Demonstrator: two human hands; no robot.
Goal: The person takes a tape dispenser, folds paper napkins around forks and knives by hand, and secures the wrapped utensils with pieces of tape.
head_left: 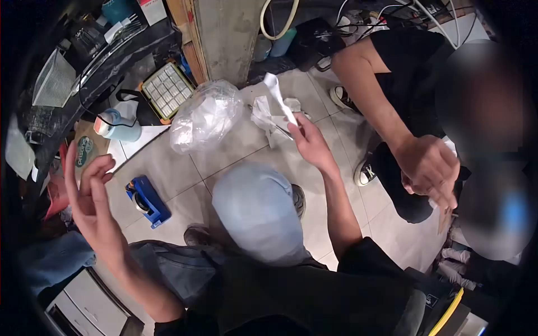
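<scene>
Pinching one end of a white strip (282, 101), the right hand (311, 144) is up at one o'clock, the strip's free end pointing towards twelve, crumpled white paper (261, 109) just beside it! And the left hand (95, 204), out at nine, is raised, open and empty, near the blue tape dispenser (152, 204) on the tiled floor (179, 193). At three, a co-worker's hand (428, 168) is curled; contents, I can't tell. Best handling, I'd say: a light pinch, the left hand steadying that free end, the strip flat and uncreased
</scene>
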